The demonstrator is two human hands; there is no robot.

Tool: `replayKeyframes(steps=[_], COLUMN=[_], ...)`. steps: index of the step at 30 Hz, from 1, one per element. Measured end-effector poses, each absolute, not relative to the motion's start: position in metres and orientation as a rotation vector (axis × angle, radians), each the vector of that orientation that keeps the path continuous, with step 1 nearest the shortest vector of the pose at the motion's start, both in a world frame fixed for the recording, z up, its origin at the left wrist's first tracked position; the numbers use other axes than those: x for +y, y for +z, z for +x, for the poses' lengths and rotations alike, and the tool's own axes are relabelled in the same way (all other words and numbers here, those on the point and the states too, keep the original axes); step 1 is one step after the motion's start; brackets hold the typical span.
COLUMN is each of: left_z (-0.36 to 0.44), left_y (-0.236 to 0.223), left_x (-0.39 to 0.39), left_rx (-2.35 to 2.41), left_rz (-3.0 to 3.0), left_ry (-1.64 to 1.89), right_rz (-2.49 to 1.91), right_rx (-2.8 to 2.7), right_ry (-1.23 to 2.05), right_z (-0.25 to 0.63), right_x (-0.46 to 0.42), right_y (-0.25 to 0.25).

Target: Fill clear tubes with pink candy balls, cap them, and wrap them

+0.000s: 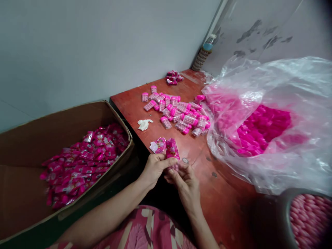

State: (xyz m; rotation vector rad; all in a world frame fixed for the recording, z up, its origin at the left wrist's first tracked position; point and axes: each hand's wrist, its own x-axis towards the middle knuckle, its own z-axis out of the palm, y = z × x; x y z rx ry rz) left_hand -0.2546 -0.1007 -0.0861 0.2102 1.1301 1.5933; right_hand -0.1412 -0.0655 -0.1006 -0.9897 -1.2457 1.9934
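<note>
Just over the table's front edge, my left hand (155, 169) pinches a shiny pink printed wrapper sleeve (172, 148). My right hand (185, 183) closes around the lower end of a small clear container of pink candies (174, 167), which shows partly below the sleeve. Fingers hide much of the container, so how far the sleeve covers it I cannot tell. Beside my left hand, on the table, lie more flat printed wrappers (158, 145). Farther back is a loose pile of pink-capped candy containers (178, 112).
A cardboard box (23, 180) at left holds many wrapped pink packs (85, 162). On the red table (225, 200), a clear plastic bag (293, 79) contains pink caps (261, 129). A dark tub of pink candies (308, 218), white scrap (144, 124), small packs (173, 77) and bottle (203, 53) are around.
</note>
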Motion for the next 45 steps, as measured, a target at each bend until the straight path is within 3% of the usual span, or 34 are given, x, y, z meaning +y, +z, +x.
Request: replayKeyframes(steps=[6,11,24,26,29,31,33,37,45], left_z=[-0.258,-0.260,-0.258,-0.257,-0.256,-0.255,-0.253,-0.251,-0.242], left_y=[-0.090,-0.091,-0.096,-0.100,-0.107,-0.109,-0.106,-0.094,-0.094], left_x=[-0.106,-0.104,-0.114,-0.115,-0.115,-0.115,-0.114,-0.114,-0.120], left_rx=[1.094,1.046,0.910,0.955,1.067,1.098,1.094,1.054,0.946], left_rz=[0.195,0.136,0.262,0.209,0.144,0.153,0.188,0.228,0.006], left_ry=[1.554,1.671,1.427,1.462,1.496,1.479,1.461,1.452,1.573], right_rz=[-1.003,-1.021,-0.873,-0.944,-1.003,-0.843,-0.629,-0.517,-0.544], right_rx=[-1.107,-1.356,-1.171,-1.487,-2.068,-2.314,-2.479,-2.544,-2.483], right_ry=[2.151,1.959,2.127,1.951,1.219,0.770,0.546,0.413,0.468], right_z=[-0.143,-0.147,-0.146,-0.141,-0.136,-0.140,-0.149,-0.169,-0.173], right_x=[-0.063,-0.068,-0.061,-0.055,-0.046,-0.043,-0.043,-0.049,-0.049], right_y=[-0.101,-0.099,-0.111,-0.107,-0.095,-0.087,-0.083,-0.083,-0.095])
